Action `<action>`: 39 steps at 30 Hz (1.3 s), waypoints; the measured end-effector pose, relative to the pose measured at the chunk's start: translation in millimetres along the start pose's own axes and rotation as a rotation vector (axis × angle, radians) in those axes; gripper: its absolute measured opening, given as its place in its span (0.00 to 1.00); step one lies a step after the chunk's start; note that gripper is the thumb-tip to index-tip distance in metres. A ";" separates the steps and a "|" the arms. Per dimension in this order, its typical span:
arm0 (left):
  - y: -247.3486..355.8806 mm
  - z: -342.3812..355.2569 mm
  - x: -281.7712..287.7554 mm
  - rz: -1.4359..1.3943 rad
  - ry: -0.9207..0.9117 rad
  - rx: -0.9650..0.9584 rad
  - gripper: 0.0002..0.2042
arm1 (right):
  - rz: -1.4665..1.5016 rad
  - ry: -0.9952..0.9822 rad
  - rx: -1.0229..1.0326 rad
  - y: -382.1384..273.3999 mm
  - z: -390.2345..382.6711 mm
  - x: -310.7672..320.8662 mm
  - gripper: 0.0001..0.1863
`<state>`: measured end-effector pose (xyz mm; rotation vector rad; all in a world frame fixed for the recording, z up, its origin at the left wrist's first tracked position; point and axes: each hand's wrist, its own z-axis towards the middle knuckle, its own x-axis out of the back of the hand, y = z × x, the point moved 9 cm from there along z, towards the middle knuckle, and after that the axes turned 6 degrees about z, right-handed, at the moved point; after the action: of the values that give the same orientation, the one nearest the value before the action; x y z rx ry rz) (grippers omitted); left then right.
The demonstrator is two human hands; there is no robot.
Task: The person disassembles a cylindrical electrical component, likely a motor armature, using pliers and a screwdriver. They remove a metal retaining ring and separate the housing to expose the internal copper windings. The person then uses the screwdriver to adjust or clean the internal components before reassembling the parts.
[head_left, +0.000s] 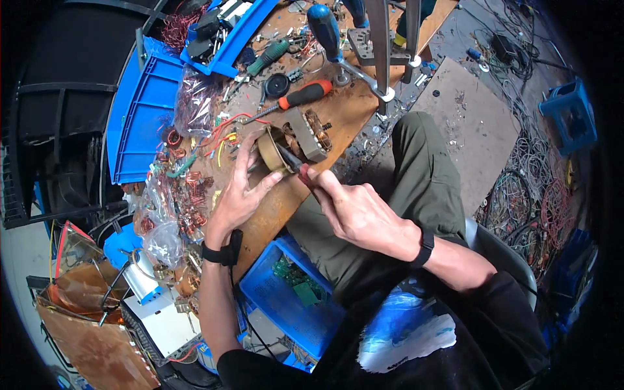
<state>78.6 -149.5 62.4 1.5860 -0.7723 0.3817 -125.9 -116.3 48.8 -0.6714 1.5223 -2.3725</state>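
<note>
My left hand (233, 203) grips a brass-coloured round metal housing (267, 153) at the wooden bench edge, thumb and fingers on its near and left sides. My right hand (365, 213) is closed around a screwdriver (303, 171) with a red handle. Its dark shaft points into the open side of the housing; the tip is hidden. Just behind the housing sits a block-shaped motor stator (305, 134) with copper windings. Beyond it lies an orange-and-black screwdriver (305, 95), touched by neither hand.
A green-handled tool (268, 57) and black round part (277, 84) lie farther back. Metal legs of a stand (379, 52) rise at the bench edge. Copper scraps (194, 211) and plastic bags are at left. Below the bench, a blue basket (257, 286) holds green circuit boards.
</note>
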 end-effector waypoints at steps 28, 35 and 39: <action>-1.1 0.0 -0.7 0.026 0.011 -0.043 0.45 | -0.229 -0.142 0.025 27.8 -2.7 -21.4 0.42; -13.5 2.0 4.1 0.022 0.014 0.002 0.46 | -0.058 0.023 0.095 5.0 -5.2 3.6 0.37; -8.2 3.3 1.7 -0.028 0.005 -0.015 0.45 | -0.106 0.069 0.063 -15.1 -13.8 10.3 0.27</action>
<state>84.8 -153.2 56.8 1.5795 -0.7465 0.3591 -141.1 -103.4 60.1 -0.6791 1.4663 -2.5353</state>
